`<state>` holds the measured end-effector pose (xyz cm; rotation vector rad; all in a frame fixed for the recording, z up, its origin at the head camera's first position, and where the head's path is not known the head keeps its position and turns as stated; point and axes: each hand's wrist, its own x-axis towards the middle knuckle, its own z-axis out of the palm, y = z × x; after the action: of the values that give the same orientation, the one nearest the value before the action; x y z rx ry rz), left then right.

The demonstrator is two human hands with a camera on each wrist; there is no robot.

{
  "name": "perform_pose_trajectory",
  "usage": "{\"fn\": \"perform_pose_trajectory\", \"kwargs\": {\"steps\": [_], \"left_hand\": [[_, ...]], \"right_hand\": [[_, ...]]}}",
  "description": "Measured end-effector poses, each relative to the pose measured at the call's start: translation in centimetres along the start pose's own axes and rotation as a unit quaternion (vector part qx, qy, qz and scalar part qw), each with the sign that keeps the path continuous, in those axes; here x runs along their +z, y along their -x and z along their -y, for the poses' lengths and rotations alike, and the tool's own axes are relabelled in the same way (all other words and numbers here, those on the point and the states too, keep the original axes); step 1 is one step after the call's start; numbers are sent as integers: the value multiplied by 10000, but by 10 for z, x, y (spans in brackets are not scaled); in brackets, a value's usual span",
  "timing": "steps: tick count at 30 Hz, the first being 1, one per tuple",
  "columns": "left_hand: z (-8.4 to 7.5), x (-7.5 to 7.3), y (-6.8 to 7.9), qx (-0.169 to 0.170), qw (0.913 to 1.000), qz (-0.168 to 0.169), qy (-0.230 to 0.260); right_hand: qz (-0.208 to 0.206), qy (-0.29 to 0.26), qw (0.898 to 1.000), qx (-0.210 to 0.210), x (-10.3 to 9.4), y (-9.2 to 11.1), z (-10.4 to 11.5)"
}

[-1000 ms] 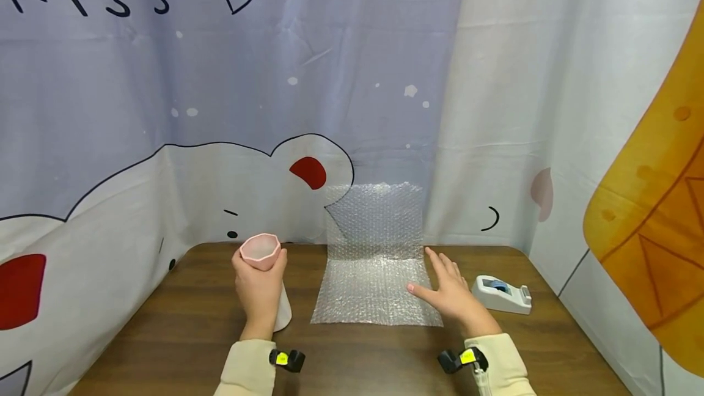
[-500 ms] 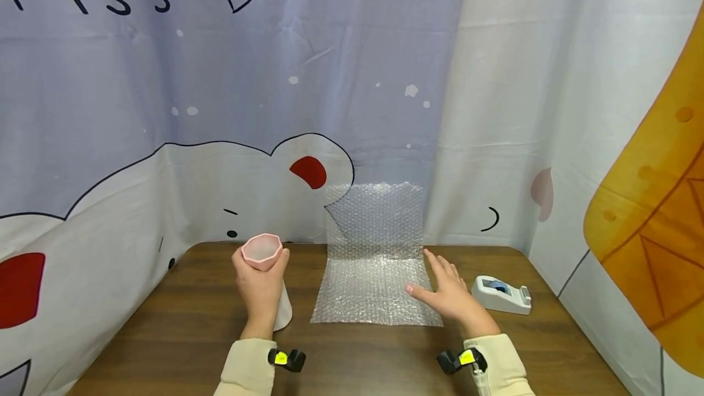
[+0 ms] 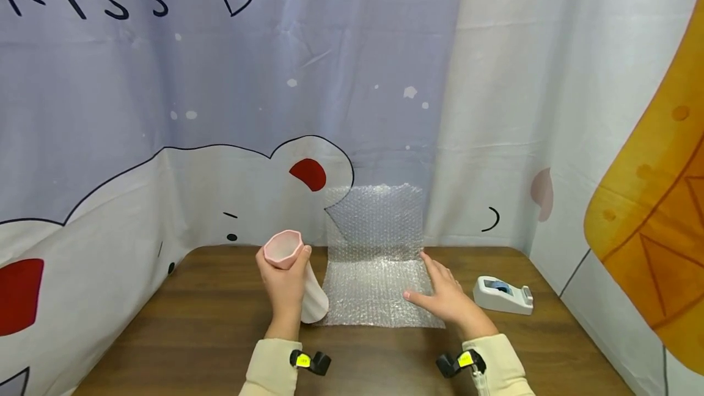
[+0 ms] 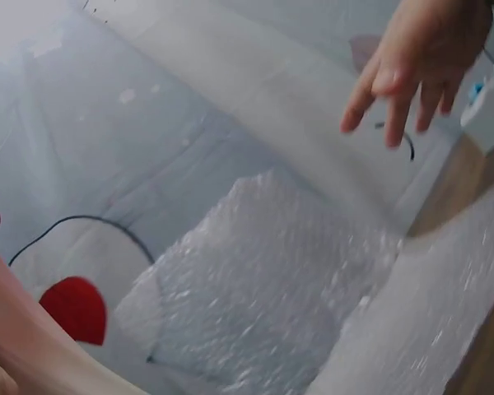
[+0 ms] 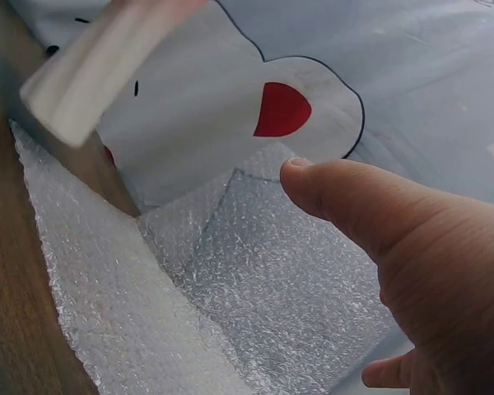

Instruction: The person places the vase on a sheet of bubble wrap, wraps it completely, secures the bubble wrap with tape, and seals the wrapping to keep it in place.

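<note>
A tall vase point(image 3: 315, 302) with an eight-sided pink rim fades to white at its base. My left hand point(image 3: 284, 289) grips it just under the rim, and it leans, its base overlapping the left edge of a bubble wrap sheet point(image 3: 379, 295). In the right wrist view the vase point(image 5: 95, 78) is blurred. My right hand point(image 3: 448, 297) is spread with straight fingers at the sheet's right edge, fingertips overlapping that edge in the head view. The sheet's near half lies on the table; its far half stands up against the curtain.
Right of my right hand, a white tape dispenser point(image 3: 503, 296) with a blue core sits on the brown wooden table point(image 3: 192, 322). A printed curtain point(image 3: 385, 78) closes off the table's back and sides.
My left hand has carried the vase to the right, its base swinging over toward the bubble wrap's left edge. My right hand has barely moved. The bubble wrap and tape dispenser stay put.
</note>
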<state>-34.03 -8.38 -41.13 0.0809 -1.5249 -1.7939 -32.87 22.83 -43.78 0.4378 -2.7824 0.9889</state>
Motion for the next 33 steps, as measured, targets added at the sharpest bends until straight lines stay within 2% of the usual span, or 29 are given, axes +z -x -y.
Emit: {"fn": "perform_pose_trajectory", "kwargs": {"steps": [6,12,15,22,29,33], "left_hand": [[-19,34,27,-314,9970,77,702],[-18,54,45,-488,9927,159,1095],[-14,61,51,-564,9894,220,1317],[8,71,56,-778,9766,615,1906],[9,79,62,-1142,9621,733,2367],[10,81,65,-1325,9540,694,2598]], "right_hand": [[27,-164,9999,-1,3,-1,1],[-43,-555,9984,-54,11,-3,6],[-124,-637,9977,-183,16,-4,10],[-379,-645,9959,-517,36,-7,19],[-614,-363,9922,-1026,55,-8,23],[-789,-283,9903,-1106,61,-8,25]]}}
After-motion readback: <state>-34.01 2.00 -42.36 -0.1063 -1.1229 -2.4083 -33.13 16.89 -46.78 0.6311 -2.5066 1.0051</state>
